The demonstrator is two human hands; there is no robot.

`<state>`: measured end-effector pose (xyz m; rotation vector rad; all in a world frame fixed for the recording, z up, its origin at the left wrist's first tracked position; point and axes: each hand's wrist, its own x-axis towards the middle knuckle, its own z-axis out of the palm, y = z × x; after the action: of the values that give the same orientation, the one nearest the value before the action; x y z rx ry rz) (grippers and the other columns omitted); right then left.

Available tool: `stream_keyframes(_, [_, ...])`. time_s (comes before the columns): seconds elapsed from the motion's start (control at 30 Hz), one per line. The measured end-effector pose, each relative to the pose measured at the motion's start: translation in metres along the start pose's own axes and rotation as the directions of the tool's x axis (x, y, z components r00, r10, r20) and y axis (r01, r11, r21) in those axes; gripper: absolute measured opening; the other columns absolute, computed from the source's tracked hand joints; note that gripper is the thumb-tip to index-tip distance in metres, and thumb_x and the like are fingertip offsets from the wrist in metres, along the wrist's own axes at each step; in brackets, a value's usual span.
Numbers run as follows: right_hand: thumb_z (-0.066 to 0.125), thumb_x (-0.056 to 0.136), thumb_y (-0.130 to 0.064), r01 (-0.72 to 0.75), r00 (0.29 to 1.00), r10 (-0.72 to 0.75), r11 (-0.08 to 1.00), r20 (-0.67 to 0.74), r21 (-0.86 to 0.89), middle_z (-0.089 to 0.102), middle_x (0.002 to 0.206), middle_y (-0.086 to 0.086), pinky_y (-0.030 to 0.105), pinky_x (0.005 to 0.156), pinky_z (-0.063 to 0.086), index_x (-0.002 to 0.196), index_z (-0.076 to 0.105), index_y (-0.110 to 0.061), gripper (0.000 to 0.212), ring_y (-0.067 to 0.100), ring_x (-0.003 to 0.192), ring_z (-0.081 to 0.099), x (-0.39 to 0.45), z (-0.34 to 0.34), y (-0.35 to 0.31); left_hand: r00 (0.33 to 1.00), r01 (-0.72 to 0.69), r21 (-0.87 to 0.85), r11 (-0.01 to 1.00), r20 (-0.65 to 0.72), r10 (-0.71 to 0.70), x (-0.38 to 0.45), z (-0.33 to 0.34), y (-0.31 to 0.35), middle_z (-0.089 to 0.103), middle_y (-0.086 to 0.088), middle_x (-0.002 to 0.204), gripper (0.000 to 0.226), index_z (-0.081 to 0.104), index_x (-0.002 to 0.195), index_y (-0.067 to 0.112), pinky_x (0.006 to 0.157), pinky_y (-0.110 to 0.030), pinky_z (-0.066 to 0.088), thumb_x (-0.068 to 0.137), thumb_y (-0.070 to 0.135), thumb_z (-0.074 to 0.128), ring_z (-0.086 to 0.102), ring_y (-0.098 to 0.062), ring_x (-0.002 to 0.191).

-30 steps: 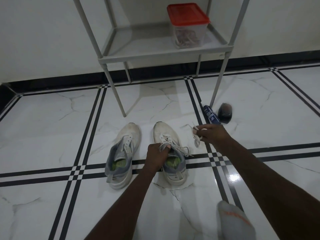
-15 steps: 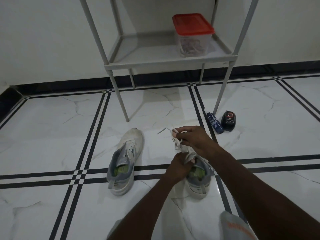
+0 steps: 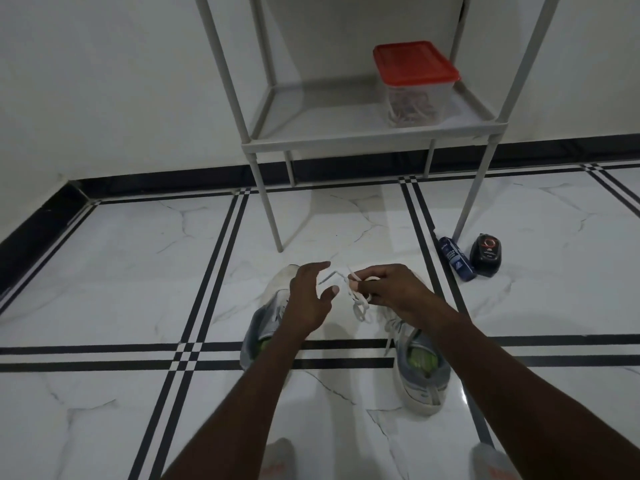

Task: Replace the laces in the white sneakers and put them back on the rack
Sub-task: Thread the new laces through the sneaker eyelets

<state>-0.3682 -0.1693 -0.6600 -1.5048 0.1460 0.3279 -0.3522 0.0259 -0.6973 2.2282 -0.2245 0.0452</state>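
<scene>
The right hand (image 3: pixel 391 292) pinches a white lace (image 3: pixel 360 306) between thumb and curled fingers, holding its gathered loops up off the floor, one end sticking out to the left and a strand trailing down to the right sneaker (image 3: pixel 420 368), which suggests the lace is being drawn out of that shoe; the left hand (image 3: pixel 310 299) hovers just beside it, fingers spread and relaxed, gripping nothing, apparently placed to catch the free end; the left sneaker (image 3: pixel 266 320) lies on the floor (image 3: pixel 121 271) partly hidden under the left wrist, and whether it has a lace cannot be told; both shoes sit toes toward the rack (image 3: pixel 346 143), near its front legs, handy for putting back; on the rack's shelf stands a clear box (image 3: pixel 415 88) with a red lid, holding what may be laces, though its contents are blurred; a blue tube (image 3: pixel 456 258) and a black case (image 3: pixel 486 255) lie by the rack's right leg; judging by this, the job is at an early stage.
</scene>
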Motion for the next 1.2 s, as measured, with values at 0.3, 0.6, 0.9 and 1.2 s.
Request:
stream_keyframes(0.3, [0.082, 0.08, -0.018, -0.052, 0.99, -0.022, 0.858, -0.138, -0.511, 0.068, 0.121, 0.01, 0.035, 0.095, 0.051, 0.117, 0.071, -0.009, 0.04, 0.026, 0.106, 0.065, 0.025, 0.005, 0.007, 0.989, 0.118, 0.044, 0.992, 0.087, -0.122, 0.008, -0.02, -0.01, 0.072, 0.006, 0.079, 0.017, 0.073, 0.087, 0.016, 0.073, -0.025, 0.052, 0.096, 0.028, 0.066, 0.067, -0.014, 0.075])
stream_keyframes(0.6, [0.068, 0.089, -0.014, 0.195, 0.979, -0.199, 0.811, 0.053, -0.551, 0.076, 0.08, -0.001, 0.029, 0.07, 0.057, 0.092, 0.078, -0.018, 0.011, 0.008, 0.075, 0.073, 0.024, 0.036, 0.009, 0.997, -0.021, 0.06, 0.998, 0.079, 0.016, 0.012, -0.033, -0.005, 0.072, 0.002, 0.074, 0.017, 0.076, 0.083, 0.015, 0.069, -0.024, 0.048, 0.093, 0.027, 0.07, 0.064, -0.007, 0.071])
stream_keyframes(0.9, [0.067, 0.093, -0.026, 0.198, 0.98, -0.189, 0.873, 0.066, -0.445, 0.07, 0.113, -0.001, 0.021, 0.08, 0.052, 0.122, 0.065, -0.019, 0.029, 0.01, 0.102, 0.067, 0.026, 0.04, 0.019, 0.991, -0.024, -0.019, 1.0, 0.135, 0.026, 0.008, -0.04, -0.011, 0.072, 0.001, 0.071, 0.017, 0.077, 0.085, 0.016, 0.066, -0.02, 0.05, 0.092, 0.031, 0.073, 0.066, -0.01, 0.066])
stream_keyframes(1.2, [0.065, 0.089, -0.006, 0.095, 0.994, -0.109, 0.923, -0.015, -0.373, 0.074, 0.08, 0.006, 0.028, 0.066, 0.056, 0.086, 0.073, -0.01, 0.009, 0.015, 0.072, 0.07, 0.028, 0.03, 0.021, 0.986, 0.146, 0.14, 0.979, -0.103, -0.133, 0.011, -0.058, -0.026, 0.07, 0.006, 0.071, 0.022, 0.072, 0.078, 0.018, 0.067, -0.028, 0.054, 0.094, 0.032, 0.068, 0.066, -0.006, 0.066])
